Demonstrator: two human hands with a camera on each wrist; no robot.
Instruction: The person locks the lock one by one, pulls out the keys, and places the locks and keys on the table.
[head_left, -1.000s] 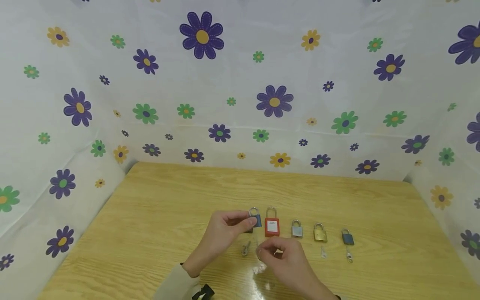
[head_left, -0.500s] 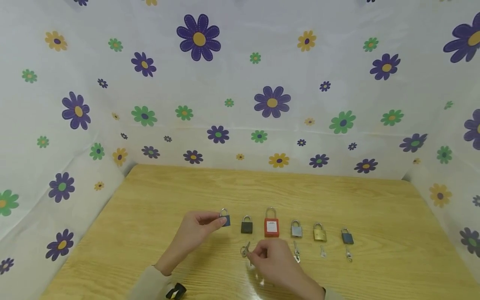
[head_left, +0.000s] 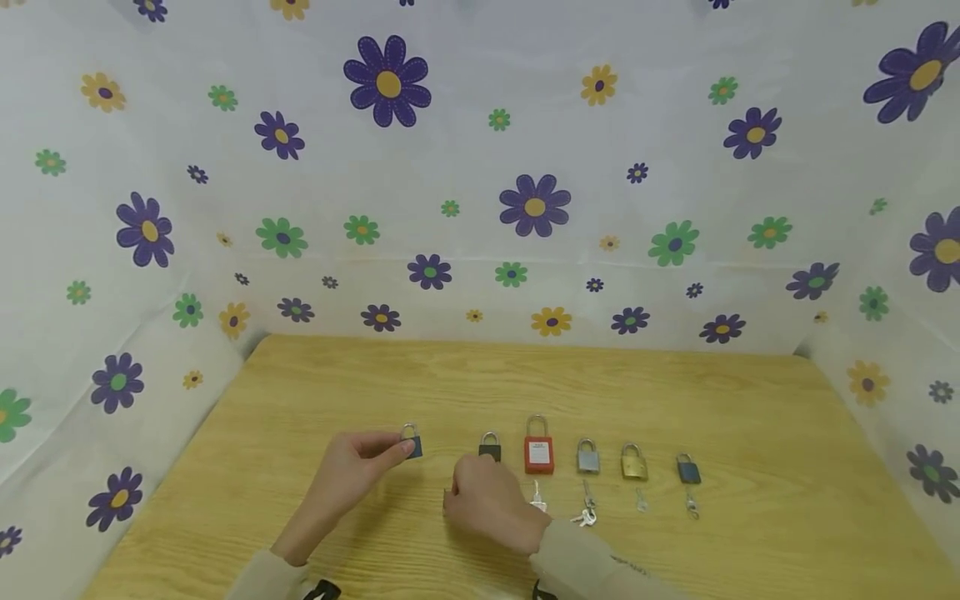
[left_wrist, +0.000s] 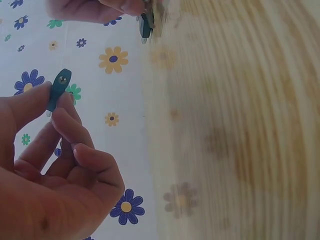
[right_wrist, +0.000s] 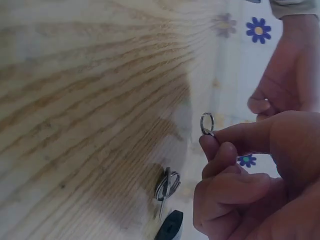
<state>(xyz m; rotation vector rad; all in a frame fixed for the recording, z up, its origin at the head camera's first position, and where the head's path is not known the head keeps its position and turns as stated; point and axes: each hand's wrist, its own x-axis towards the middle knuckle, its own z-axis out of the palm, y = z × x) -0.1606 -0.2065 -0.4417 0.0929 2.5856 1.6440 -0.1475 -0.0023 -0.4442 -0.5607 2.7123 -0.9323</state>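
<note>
My left hand (head_left: 351, 471) pinches a small blue padlock (head_left: 414, 447) between thumb and fingers, shackle upward. The keyhole in its underside shows in the left wrist view, where the padlock (left_wrist: 60, 86) looks narrow from this angle. My right hand (head_left: 491, 504) is in front of a black padlock (head_left: 490, 450) and overlaps its lower edge in the head view. From the right wrist, a metal key ring (right_wrist: 207, 123) stands out of the pinch of thumb and forefinger; whatever hangs from it is hidden by the fingers. Keys on a ring (right_wrist: 167, 187) lie on the table just beyond this hand.
To the right runs a row of padlocks: red (head_left: 539, 454), silver (head_left: 588, 460), brass (head_left: 633, 467) and dark blue (head_left: 688, 472). Keys (head_left: 587, 512) lie in front of them. A flowered cloth (head_left: 450, 167) encloses the wooden table (head_left: 337, 383) at back and sides.
The left hand has carried the blue padlock leftward, out from in front of the black one. My right hand has also moved left, uncovering keys before the red and silver padlocks.
</note>
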